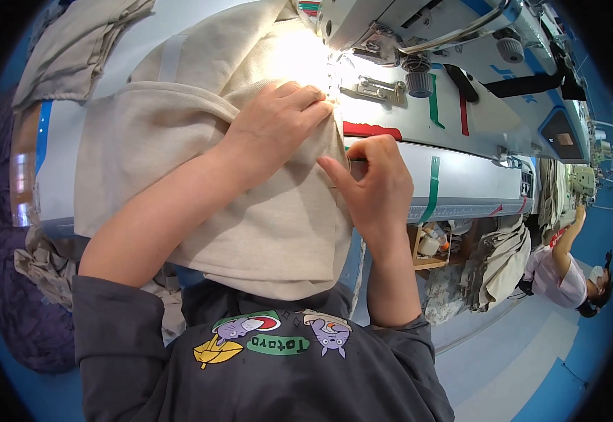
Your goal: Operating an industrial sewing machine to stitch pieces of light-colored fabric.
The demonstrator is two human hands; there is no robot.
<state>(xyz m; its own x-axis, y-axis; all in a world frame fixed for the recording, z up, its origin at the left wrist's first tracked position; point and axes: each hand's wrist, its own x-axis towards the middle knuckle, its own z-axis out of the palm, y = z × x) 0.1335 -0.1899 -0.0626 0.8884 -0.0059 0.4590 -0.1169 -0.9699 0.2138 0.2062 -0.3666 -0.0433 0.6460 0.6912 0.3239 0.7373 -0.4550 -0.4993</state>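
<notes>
Beige cloth (264, 239) lies in folds over the sewing machine table and hangs down into my lap. My left hand (275, 126) presses on it, its fingers bunched at the cloth's edge close beside the lit needle area of the sewing machine (369, 39). Nearer to me, my right hand (380, 183) holds the right edge of the same cloth, thumb on top and the other fingers curled at the side. The fingertips of that hand are partly hidden by the fabric. Bright lamp light washes out the cloth by the presser foot.
Just right of the needle sits a metal guide (380, 90), with a red strip (371, 130) below it. Green tape (433, 186) marks the table's front. More beige cloth (78, 53) is piled at the far left. A person (563, 274) works at another machine on the right.
</notes>
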